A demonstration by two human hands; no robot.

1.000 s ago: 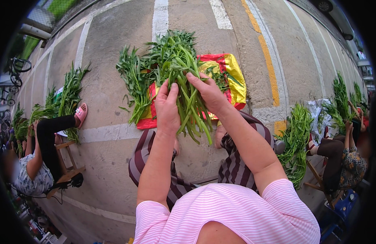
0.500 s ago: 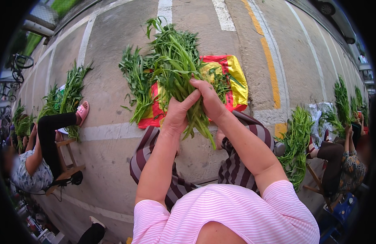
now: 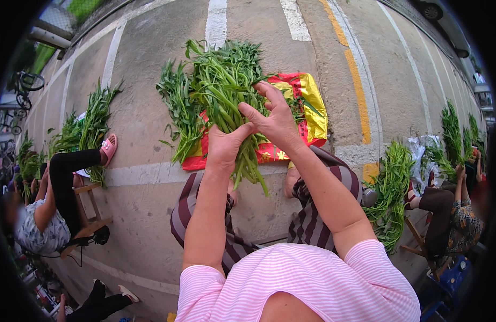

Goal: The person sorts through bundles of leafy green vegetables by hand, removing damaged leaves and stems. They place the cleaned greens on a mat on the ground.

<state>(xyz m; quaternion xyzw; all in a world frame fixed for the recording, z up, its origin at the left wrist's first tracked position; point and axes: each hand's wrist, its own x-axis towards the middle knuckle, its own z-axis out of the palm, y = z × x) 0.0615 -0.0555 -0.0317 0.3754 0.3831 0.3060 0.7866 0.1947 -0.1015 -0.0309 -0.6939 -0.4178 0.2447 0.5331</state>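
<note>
A bunch of long leafy greens (image 3: 222,91) hangs upright in my left hand (image 3: 229,145), whose thumb and fingers wrap round the pale green stems. My right hand (image 3: 272,118) has its fingers spread and loosely curved at the right side of the bunch, the thumb touching it. Beyond, more cut greens (image 3: 178,112) lie on a red and yellow plastic sack (image 3: 312,107) on the pavement, between and past my striped-trousered legs.
A seated person (image 3: 49,214) is at the left with upright greens (image 3: 95,121). Two or more people (image 3: 460,225) sit at the right beside a heap of greens (image 3: 393,193) and white plastic (image 3: 420,150). Another person's legs (image 3: 108,303) show at lower left.
My right hand has loosened from its grip and spread its fingers. My left hand has shifted a little left with the bunch. Another person's legs have come further into view at lower left.
</note>
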